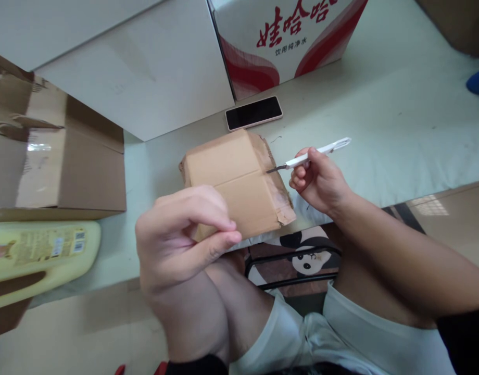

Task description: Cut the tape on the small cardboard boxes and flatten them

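Note:
A small flattened-looking cardboard box [227, 161] lies on the pale green cloth, its right-hand flaps torn and partly covered with clear tape. In my right hand [319, 182] is a slim white utility knife [310, 156], held between thumb and fingers. Its dark blade points left, with the tip at the box's right edge; whether it touches cannot be told. My left hand [188, 229] is raised nearer the camera, in front of the box's lower left. Thumb and forefinger are pinched together; anything between them is too small to make out.
A phone [254, 113] lies behind the box. Beyond stand a white carton [146, 67] and a red-and-white carton [282, 47]. At left are an open cardboard box [87, 161] and a yellow bottle [48, 255]. The cloth-covered surface's front edge runs above my knees.

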Demonstrator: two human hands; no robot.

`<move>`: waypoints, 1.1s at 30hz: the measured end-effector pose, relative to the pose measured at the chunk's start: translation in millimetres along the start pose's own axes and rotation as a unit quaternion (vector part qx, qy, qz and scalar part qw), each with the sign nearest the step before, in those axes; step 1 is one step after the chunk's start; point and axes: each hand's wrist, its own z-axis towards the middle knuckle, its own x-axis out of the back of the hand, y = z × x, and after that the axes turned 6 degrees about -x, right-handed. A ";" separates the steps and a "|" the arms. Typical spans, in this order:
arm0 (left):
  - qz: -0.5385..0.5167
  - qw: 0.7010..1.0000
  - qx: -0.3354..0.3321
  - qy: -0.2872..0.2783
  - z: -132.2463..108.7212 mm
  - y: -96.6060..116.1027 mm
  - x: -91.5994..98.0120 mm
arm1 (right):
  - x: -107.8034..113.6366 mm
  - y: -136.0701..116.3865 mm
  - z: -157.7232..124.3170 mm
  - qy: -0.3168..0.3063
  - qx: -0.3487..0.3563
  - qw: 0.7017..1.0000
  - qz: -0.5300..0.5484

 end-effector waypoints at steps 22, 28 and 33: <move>-0.090 0.987 0.008 -0.136 5.6 11.2 -10.1 | 1.5 0.9 0.9 -0.008 0.016 1.000 -0.012; -0.124 0.936 0.039 -0.327 17.4 19.2 -13.3 | 2.4 -0.3 0.7 -0.003 0.021 1.000 -0.010; -0.099 0.948 0.050 -0.297 19.1 15.1 -8.2 | 1.5 -1.9 -0.5 0.007 0.018 1.000 -0.019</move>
